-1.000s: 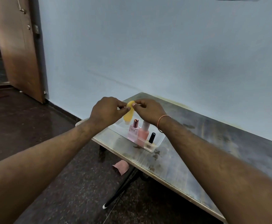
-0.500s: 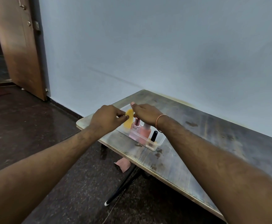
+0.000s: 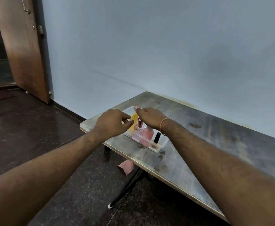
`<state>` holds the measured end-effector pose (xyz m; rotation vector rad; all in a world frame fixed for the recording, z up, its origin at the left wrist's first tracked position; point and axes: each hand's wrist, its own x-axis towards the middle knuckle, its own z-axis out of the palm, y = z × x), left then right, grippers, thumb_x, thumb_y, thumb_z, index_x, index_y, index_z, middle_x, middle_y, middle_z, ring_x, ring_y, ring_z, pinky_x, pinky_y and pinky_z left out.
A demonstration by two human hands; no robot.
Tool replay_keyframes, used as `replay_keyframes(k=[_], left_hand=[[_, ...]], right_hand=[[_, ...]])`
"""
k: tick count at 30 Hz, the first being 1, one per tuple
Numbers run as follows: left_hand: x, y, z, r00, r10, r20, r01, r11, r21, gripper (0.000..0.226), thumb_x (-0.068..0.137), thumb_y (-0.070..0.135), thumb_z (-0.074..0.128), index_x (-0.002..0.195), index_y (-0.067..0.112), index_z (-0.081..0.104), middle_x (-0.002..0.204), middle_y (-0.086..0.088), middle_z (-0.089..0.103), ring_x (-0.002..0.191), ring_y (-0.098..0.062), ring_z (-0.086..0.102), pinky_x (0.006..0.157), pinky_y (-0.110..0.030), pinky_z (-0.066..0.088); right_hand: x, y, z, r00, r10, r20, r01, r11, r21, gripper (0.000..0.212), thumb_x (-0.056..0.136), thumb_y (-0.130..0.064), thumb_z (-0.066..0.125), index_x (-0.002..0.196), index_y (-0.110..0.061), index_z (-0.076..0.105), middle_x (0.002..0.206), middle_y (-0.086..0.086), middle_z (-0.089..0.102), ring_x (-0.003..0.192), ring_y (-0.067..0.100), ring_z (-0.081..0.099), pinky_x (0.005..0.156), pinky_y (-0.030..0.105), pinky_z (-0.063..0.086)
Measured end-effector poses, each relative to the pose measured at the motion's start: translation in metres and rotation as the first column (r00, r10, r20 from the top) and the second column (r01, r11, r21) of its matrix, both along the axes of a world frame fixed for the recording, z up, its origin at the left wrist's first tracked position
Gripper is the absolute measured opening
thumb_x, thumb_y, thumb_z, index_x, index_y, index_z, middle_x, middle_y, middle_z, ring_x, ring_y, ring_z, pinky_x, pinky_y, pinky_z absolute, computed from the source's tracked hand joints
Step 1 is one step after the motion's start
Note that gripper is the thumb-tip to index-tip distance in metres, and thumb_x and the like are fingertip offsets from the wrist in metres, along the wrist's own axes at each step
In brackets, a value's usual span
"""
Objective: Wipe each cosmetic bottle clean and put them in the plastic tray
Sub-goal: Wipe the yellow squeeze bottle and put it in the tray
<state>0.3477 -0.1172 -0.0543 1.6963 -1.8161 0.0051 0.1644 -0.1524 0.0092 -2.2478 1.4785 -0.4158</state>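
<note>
A clear plastic tray sits near the left end of the metal table. In it stand a pink perfume bottle, a taller pink bottle and a small black-capped bottle. A yellow bottle stands at the tray's left end. My left hand pinches it between thumb and fingers. My right hand hovers over the tray just right of it, thumb lifted, its fingers hidden behind the back of the hand.
A pink cloth lies on the dark floor under the table's front edge, beside a black table leg. A pale blue wall runs along the table's far side. A brown door stands open at the far left.
Both hands lowered the yellow bottle from above the tray into its left end. My right hand let go of it and its thumb lifted; my left hand still pinches it.
</note>
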Motion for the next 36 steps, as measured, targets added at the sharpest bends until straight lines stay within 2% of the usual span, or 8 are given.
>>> replay_keyframes(k=[4,10,13,17,20,23,32,36], left_hand=[[0.002,0.000,0.002,1.000,0.013,0.002,-0.013,1.000,0.025,0.039,0.100,0.058,0.066,0.128,0.033,0.080,0.110,0.018,0.082,0.107,-0.011,0.073,0.093,-0.037,0.060],[0.006,0.001,0.003,1.000,0.013,0.002,-0.013,0.999,0.041,0.052,0.098,0.067,0.063,0.135,0.034,0.075,0.112,0.024,0.080,0.113,-0.008,0.072,0.096,-0.036,0.058],[0.010,0.004,0.000,1.000,0.005,0.004,-0.005,1.000,-0.016,0.065,0.096,0.076,0.054,0.142,0.034,0.070,0.131,0.019,0.076,0.125,-0.012,0.069,0.103,-0.038,0.057],[0.004,0.011,0.003,0.994,0.038,0.107,-0.023,0.989,-0.144,0.070,0.097,0.070,0.044,0.155,0.033,0.055,0.163,0.006,0.052,0.150,-0.028,0.046,0.110,-0.055,0.052],[-0.009,0.021,0.008,0.971,0.107,0.211,-0.048,0.962,-0.268,0.070,0.100,0.066,0.045,0.162,0.035,0.044,0.174,0.003,0.034,0.161,-0.031,0.028,0.111,-0.062,0.042],[-0.028,0.028,0.013,0.961,0.084,0.263,0.008,0.944,-0.331,0.071,0.102,0.063,0.045,0.167,0.035,0.036,0.180,0.003,0.019,0.167,-0.030,0.015,0.119,-0.066,0.030],[-0.136,0.045,0.026,0.935,-0.077,0.345,0.213,0.902,-0.376,0.071,0.104,0.063,0.041,0.168,0.033,0.036,0.180,0.005,0.022,0.165,-0.026,0.024,0.121,-0.060,0.028],[-0.196,0.052,0.020,0.918,-0.247,0.310,0.345,0.884,-0.317,0.064,0.103,0.059,0.045,0.161,0.032,0.047,0.173,0.004,0.037,0.161,-0.027,0.031,0.116,-0.056,0.039]], right_hand=[[-0.002,-0.002,-0.001,1.000,-0.020,-0.011,0.020,1.000,0.000,0.074,0.111,-0.061,0.026,0.102,-0.011,0.080,0.117,0.006,0.076,0.112,0.026,0.065,0.098,0.039,0.045],[-0.007,0.001,-0.001,1.000,-0.028,0.012,0.028,1.000,0.003,0.063,0.111,-0.060,0.028,0.122,-0.017,0.074,0.136,0.006,0.069,0.127,0.029,0.060,0.110,0.043,0.044],[-0.013,0.003,-0.001,0.999,-0.023,0.046,0.024,0.999,-0.023,0.057,0.111,-0.058,0.032,0.135,-0.021,0.069,0.143,0.003,0.066,0.134,0.027,0.057,0.109,0.039,0.042],[-0.026,0.006,-0.003,0.995,0.023,0.092,-0.010,0.990,-0.139,0.052,0.111,-0.054,0.042,0.151,-0.025,0.058,0.158,-0.002,0.057,0.146,0.020,0.050,0.114,0.031,0.035],[-0.041,0.014,-0.002,0.997,0.049,0.060,-0.031,0.961,-0.273,0.053,0.110,-0.050,0.046,0.157,-0.025,0.052,0.163,-0.002,0.051,0.151,0.021,0.044,0.126,0.040,0.033],[-0.060,0.023,-0.001,0.998,0.043,0.037,-0.026,0.921,-0.389,0.054,0.107,-0.050,0.049,0.157,-0.029,0.050,0.162,-0.004,0.051,0.151,0.023,0.044,0.126,0.045,0.034],[-0.157,0.092,-0.009,0.999,-0.038,0.037,0.051,0.851,-0.523,0.059,0.108,-0.048,0.050,0.163,-0.030,0.039,0.166,-0.004,0.043,0.153,0.022,0.036,0.127,0.043,0.032],[-0.222,0.135,-0.028,0.990,-0.140,0.023,0.131,0.840,-0.526,0.059,0.108,-0.047,0.051,0.163,-0.030,0.038,0.166,-0.006,0.041,0.153,0.017,0.035,0.126,0.039,0.033]])
